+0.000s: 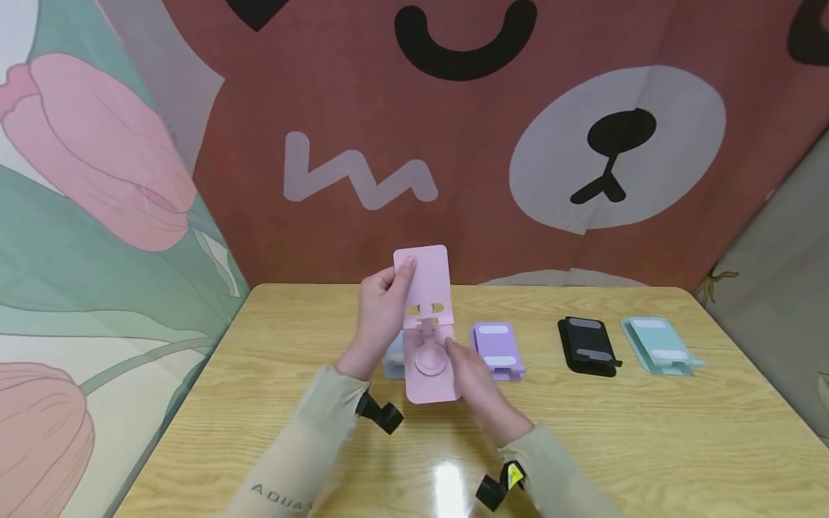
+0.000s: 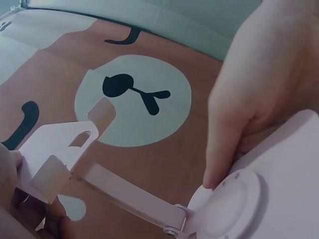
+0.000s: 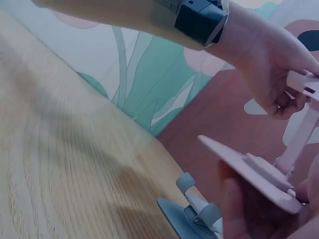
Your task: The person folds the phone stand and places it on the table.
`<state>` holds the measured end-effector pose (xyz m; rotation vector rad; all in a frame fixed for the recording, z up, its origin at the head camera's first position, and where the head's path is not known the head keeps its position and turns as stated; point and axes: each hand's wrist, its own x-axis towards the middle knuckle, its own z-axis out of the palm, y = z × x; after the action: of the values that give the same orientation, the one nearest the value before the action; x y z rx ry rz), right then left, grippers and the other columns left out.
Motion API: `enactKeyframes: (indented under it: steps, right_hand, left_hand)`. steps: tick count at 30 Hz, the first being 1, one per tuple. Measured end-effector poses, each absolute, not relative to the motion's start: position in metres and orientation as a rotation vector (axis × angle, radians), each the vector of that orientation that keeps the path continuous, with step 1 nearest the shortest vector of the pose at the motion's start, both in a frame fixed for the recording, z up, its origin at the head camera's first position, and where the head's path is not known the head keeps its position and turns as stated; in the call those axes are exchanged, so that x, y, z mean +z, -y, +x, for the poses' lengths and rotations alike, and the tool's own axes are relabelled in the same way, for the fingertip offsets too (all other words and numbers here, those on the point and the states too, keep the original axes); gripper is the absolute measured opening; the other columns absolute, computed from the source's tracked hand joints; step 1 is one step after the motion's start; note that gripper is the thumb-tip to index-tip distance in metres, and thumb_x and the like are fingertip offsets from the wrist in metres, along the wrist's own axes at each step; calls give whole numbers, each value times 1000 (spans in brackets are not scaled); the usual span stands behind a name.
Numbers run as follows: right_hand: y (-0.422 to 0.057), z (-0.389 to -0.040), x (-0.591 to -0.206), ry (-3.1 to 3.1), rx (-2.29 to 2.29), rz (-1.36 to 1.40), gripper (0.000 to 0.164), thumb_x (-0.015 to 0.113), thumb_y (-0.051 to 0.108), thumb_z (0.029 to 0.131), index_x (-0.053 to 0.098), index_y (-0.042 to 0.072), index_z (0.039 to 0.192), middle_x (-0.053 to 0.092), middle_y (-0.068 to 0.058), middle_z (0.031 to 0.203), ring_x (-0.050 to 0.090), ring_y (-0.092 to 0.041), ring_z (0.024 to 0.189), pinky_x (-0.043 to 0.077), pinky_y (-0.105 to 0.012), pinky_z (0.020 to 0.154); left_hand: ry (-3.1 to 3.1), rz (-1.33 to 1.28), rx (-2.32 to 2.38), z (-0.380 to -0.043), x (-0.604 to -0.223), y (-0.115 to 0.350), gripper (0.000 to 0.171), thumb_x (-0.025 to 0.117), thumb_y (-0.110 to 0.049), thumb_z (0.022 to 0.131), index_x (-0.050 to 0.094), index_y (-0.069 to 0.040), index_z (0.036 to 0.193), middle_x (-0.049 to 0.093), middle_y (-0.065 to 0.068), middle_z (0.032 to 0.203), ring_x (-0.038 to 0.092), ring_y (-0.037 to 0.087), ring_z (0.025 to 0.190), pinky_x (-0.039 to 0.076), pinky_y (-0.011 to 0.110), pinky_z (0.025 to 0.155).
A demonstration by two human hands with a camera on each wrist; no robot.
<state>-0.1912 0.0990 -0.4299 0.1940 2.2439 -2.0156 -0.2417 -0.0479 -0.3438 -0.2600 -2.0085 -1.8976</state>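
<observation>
Both hands hold up a pink folding phone stand (image 1: 430, 280), opened out above the table. My left hand (image 1: 383, 309) grips the upper cradle plate by its left edge, thumb on the face. My right hand (image 1: 479, 381) holds the base at its right edge, with the thumb beside the round pivot disc (image 2: 227, 204). In the left wrist view, a narrow arm (image 2: 134, 194) joins the base to the slotted plate with its two bent lips. Behind the base, a grey-blue phone stand (image 3: 174, 216) rests on the table, partly hidden in the head view.
On the wooden table (image 1: 291, 345), a purple phone stand (image 1: 497, 342), a black one (image 1: 588, 342) and a mint one (image 1: 660, 342) lie folded to the right of the hands. A bear-print cloth (image 1: 350, 237) hangs at the table's far edge, and a flower-print cloth (image 1: 129, 288) at the left.
</observation>
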Motion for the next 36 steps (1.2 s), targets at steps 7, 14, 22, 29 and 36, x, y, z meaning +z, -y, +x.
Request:
enactKeyframes:
  steps: [7,14,22,29,36]
  right_hand:
    - [-99,-192,-427,-2223,-2125,188,55,42,38,109,53,-7,140,67,-17,116,62,-26,101,50,-41,89]
    - [-99,-195,-427,-2212,-2168,186,54,44,36,109,53,-5,142,65,-19,123,61,-28,106,49,-44,94]
    - [-99,-195,-428,-2136,-2274,190,46,46,29,108,61,-10,127,72,-12,94,68,-19,78,56,-32,67]
    - [-99,-197,-426,-2105,-2351,217,41,47,25,107,64,-11,119,71,-10,87,69,-17,71,56,-31,61]
    - [-105,-202,-423,-2037,-2548,126,31,45,18,108,63,-5,99,66,-3,76,66,-11,65,57,-28,57]
  left_hand:
    - [2007,-291,-1941,-244,-337,43,47,57,-39,105,71,0,85,67,8,74,62,17,67,50,26,56]
    - [2091,-339,-1836,-247,-334,41,48,61,-45,102,71,-2,84,66,8,68,63,19,60,48,27,49]
    - [2120,-424,-1789,-245,-330,36,46,61,-41,102,68,-3,77,61,6,60,60,18,56,44,28,47]
    - [2137,-469,-1792,-240,-324,28,44,61,-37,103,66,-3,77,57,6,58,58,17,54,42,26,45]
    - [2183,-485,-1845,-225,-338,10,43,62,-36,103,68,-1,79,64,5,65,59,13,56,46,27,46]
